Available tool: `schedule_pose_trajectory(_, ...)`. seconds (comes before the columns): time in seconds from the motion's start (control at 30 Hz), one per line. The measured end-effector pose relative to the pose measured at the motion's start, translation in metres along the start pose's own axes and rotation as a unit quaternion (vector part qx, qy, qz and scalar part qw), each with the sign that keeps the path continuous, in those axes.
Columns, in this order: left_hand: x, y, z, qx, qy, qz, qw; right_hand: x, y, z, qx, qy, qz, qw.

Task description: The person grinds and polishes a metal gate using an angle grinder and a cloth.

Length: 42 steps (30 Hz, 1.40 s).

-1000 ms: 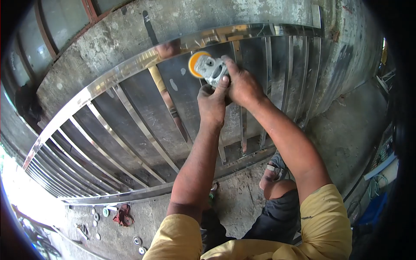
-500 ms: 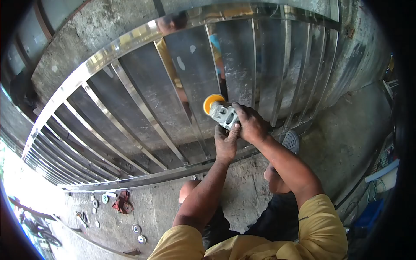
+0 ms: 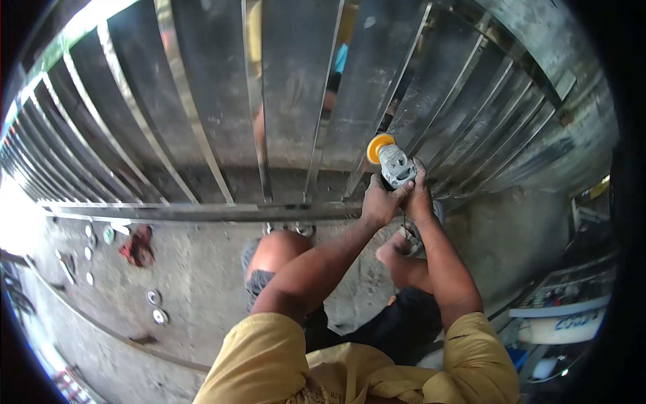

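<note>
Both my hands are wrapped round a grey angle grinder [image 3: 396, 166] with a yellow disc [image 3: 380, 147] at its far end. My left hand [image 3: 382, 202] grips the body from the left and underneath. On the right side, my right hand [image 3: 420, 196] closes round the grinder's rear. The disc is close to a shiny upright bar [image 3: 408, 64] of the metal railing [image 3: 289, 213], overlapping it in this view. A dark cord hangs below my hands.
On the concrete floor to the left lie several grinding discs [image 3: 160, 316] and a red cloth [image 3: 137, 246]. A long metal strip [image 3: 114, 328] runs along the floor there. At the right stands a white tub [image 3: 562, 324] near a wire rack. My knees are close below the railing.
My view has tilted down and shifted, so the railing's top rail is mostly out of sight. The grinder and both hands now appear further right along the railing, still held together.
</note>
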State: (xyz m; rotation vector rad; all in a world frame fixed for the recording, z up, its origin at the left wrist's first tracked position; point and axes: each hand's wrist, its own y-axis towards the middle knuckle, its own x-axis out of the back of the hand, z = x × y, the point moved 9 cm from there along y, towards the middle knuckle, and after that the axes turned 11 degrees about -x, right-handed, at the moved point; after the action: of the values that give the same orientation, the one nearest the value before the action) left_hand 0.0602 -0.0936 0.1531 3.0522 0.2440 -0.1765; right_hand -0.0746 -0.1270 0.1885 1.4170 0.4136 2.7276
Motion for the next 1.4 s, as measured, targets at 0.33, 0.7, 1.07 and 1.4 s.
schedule_pose_trajectory(0.33,0.005,-0.049,0.093,0.146,-0.042,-0.137,0.979,-0.04,-0.069,0.012,-0.101,-0.106,0.148,0.978)
schedule_pose_trajectory(0.7,0.071,-0.069,0.081,0.246,0.118,0.01,0.962,-0.108,-0.174,0.018,-0.359,0.415,0.244,0.8)
schedule_pose_trajectory(1.07,0.118,-0.074,0.126,0.289,0.315,0.169,0.888,-0.194,-0.191,0.024,-0.371,0.505,0.251,0.738)
schedule_pose_trajectory(1.4,0.12,-0.014,0.196,0.212,0.335,0.122,0.91,-0.241,-0.159,0.02,-0.362,0.624,0.276,0.636)
